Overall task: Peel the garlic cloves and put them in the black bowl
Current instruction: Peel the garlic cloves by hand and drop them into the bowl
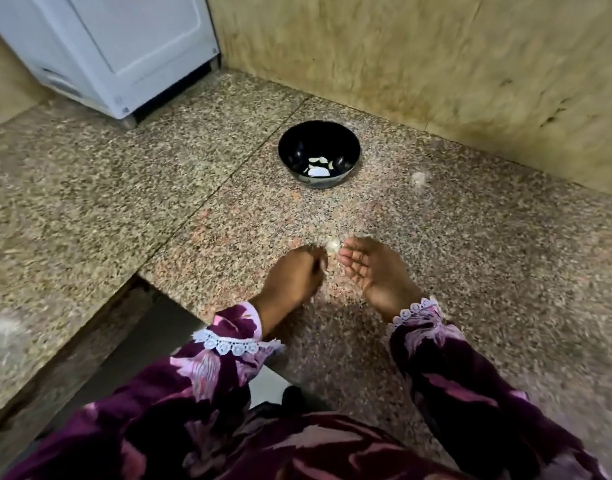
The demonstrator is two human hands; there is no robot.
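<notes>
Black bowl stands on the granite bench, well beyond both hands, with peeled garlic cloves inside. Left hand has fingers curled; contents blurred, cannot tell. Right hand lies palm-up, fingers relaxed and apart, a pale garlic piece just beside its fingertips.

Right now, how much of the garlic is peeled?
Some peeled white cloves already lie in the black bowl. One pale garlic piece sits on the counter between the left hand and right hand. Too blurry to see others.
</notes>
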